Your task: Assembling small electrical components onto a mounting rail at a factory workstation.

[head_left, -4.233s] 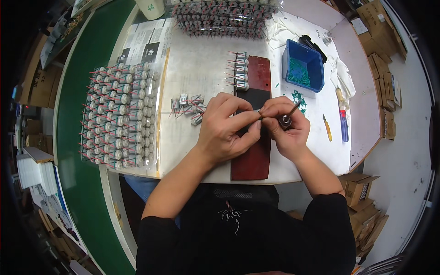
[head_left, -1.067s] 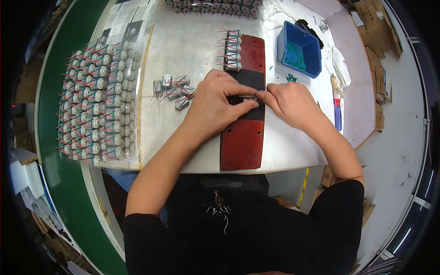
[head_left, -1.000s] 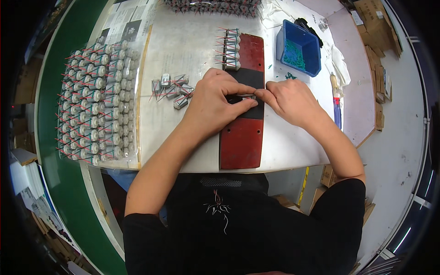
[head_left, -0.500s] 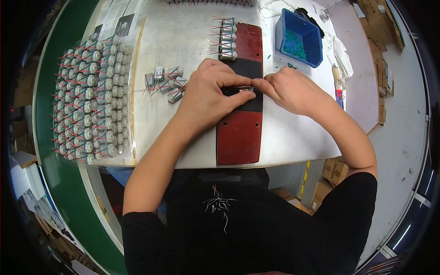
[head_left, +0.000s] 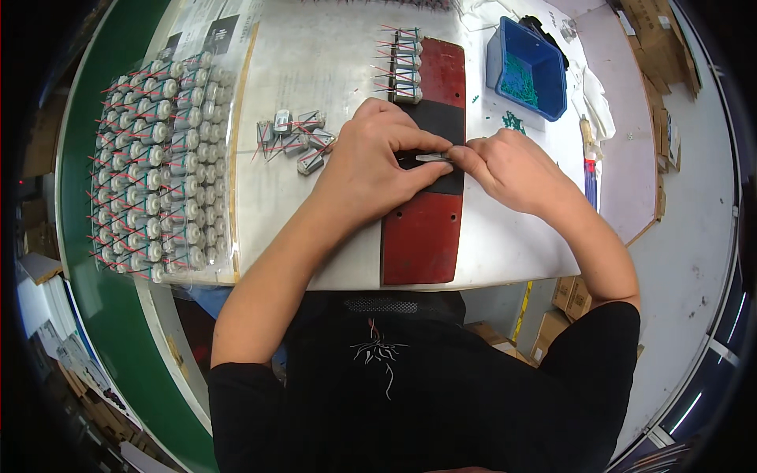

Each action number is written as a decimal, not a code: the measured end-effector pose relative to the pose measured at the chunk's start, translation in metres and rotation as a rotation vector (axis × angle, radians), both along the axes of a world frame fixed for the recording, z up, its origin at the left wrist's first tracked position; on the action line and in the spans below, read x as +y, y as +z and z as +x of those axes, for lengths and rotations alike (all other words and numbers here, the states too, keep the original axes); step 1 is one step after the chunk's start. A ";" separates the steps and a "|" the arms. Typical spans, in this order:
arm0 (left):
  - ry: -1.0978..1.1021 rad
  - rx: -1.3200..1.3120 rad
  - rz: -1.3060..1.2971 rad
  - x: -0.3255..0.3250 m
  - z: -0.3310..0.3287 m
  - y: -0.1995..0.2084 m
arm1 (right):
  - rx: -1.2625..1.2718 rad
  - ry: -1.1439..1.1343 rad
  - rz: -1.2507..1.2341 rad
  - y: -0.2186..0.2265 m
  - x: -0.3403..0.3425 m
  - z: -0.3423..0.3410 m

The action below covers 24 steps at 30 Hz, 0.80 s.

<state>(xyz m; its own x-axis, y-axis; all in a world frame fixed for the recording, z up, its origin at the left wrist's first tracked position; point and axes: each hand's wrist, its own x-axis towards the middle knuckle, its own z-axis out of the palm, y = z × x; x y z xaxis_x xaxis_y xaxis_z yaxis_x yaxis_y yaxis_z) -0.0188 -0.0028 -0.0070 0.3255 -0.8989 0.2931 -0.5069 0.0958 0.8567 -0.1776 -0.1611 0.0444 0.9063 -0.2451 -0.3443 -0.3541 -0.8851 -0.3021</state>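
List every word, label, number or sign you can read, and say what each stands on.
No text is clear enough to quote.
Black-and-white printed paper sheet, upper left: blurred.
White label on a loose silver metal can: too small.
Brown cardboard boxes, lower right: printed marks too small.

Left forearm (head_left: 276, 256) rises slantwise to the left of the board (head_left: 423, 236). Left hand (head_left: 374, 154) reaches across the board's left edge, index finger above, thumb below, in a pinch. Right forearm (head_left: 595, 232) lies to the board's right, elbow bent. Right hand (head_left: 512, 169) is back-up, fingers curled, thumb extended to the board's right edge, fingertips close to the left's.
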 end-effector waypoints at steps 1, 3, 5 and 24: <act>0.002 -0.014 -0.004 0.000 0.000 0.000 | 0.003 -0.002 0.002 0.000 0.001 0.000; 0.001 -0.026 -0.008 0.000 0.000 0.000 | 0.044 -0.017 -0.039 0.001 0.003 0.002; 0.000 -0.043 -0.019 -0.001 0.000 0.000 | 0.062 -0.023 -0.065 0.002 0.004 0.002; 0.373 -0.534 0.070 0.048 0.042 0.026 | -0.779 -0.012 -0.099 -0.022 0.036 0.013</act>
<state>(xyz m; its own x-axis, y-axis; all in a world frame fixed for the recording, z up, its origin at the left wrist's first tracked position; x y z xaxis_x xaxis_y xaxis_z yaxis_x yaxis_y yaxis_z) 0.0236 0.0457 0.0192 0.4452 -0.7766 0.4458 -0.8527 -0.2156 0.4759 -0.1644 -0.1251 0.0225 0.8748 -0.2526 0.4134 -0.0823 -0.9184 -0.3870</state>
